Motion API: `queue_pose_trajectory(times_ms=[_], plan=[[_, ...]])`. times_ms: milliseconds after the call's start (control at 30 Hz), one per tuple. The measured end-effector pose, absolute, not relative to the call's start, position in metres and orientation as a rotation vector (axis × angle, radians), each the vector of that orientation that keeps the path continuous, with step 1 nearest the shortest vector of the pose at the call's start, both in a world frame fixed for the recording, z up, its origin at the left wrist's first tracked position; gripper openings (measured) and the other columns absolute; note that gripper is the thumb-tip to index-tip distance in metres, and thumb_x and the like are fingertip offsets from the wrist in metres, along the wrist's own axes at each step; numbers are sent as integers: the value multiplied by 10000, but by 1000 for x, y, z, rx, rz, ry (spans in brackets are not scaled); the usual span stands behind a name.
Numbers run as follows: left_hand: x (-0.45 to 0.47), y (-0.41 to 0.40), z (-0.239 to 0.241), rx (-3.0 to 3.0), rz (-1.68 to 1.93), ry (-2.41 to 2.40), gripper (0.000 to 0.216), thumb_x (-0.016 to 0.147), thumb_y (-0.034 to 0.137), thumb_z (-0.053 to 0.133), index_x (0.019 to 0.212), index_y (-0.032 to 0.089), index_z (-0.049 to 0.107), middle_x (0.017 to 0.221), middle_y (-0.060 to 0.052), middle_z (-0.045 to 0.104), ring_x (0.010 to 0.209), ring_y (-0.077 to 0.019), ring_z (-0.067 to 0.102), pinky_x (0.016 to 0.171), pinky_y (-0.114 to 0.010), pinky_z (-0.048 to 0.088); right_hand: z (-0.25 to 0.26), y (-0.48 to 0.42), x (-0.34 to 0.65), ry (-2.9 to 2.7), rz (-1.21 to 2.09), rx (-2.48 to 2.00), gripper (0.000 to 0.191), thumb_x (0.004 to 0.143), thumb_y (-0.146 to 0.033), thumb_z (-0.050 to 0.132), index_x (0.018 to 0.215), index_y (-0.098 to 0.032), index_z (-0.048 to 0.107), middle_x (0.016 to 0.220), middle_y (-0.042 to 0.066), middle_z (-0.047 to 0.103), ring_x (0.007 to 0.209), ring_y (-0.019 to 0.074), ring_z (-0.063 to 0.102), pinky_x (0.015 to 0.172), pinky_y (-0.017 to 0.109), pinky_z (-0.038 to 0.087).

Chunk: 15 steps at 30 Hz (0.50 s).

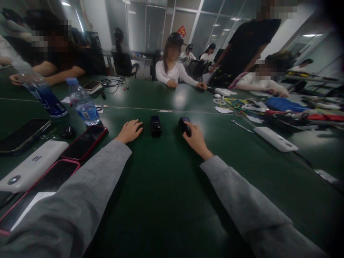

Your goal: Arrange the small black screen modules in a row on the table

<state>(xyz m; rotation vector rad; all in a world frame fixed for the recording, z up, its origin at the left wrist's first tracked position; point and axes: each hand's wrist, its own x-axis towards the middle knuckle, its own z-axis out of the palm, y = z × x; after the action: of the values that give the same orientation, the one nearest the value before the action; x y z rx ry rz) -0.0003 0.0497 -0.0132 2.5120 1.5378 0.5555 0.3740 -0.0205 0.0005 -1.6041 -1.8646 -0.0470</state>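
My left hand (129,131) lies on the green table, fingers stretched out and slightly apart, with nothing seen in it. To its right stands a small black device with a screen and buttons (155,126), touched by neither hand. Farther right, my right hand (195,138) has its fingers around a similar black handheld device (185,121) at table level. Part of that device is hidden by the fingers.
At left are two water bottles (85,107), phones (85,142) and a white power bank (34,163). Right of my hands lie a wrench (242,126), another white power bank (275,139) and tangled cables (231,104). Several people sit or stand around the green table (161,200).
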Motion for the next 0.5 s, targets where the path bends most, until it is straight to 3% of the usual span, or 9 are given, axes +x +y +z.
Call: queue_pose_trajectory(times_ms=[233, 367, 500], plan=[[0, 51, -13, 2545, 514, 1577, 565, 1064, 522, 367, 1510, 218, 534, 1625, -129, 475, 1511, -334, 414, 1247, -570, 291, 4, -14, 390, -1755, -137, -1723, 445, 982, -320, 553, 1406, -188, 594, 1147, 176, 611, 940, 332, 643, 846, 483, 552], [3, 46, -7, 2574, 414, 1633, 563, 1081, 481, 352, 1532, 184, 512, 1642, -149, 447, 1525, -315, 396, 1254, -537, 293, 16, -15, 379, -1610, -342, -1646, 451, 978, -301, 534, 1408, -165, 569, 1265, 192, 590, 1117, 337, 599, 942, 488, 494], [5, 45, -6, 2588, 399, 1647, 548, 1079, 473, 370, 1532, 200, 511, 1642, -138, 450, 1520, -310, 406, 1249, -535, 306, 23, -12, 352, -1695, -513, -1609, 420, 1008, -303, 499, 1413, -208, 560, 1291, 162, 614, 1242, 336, 535, 1070, 538, 350]])
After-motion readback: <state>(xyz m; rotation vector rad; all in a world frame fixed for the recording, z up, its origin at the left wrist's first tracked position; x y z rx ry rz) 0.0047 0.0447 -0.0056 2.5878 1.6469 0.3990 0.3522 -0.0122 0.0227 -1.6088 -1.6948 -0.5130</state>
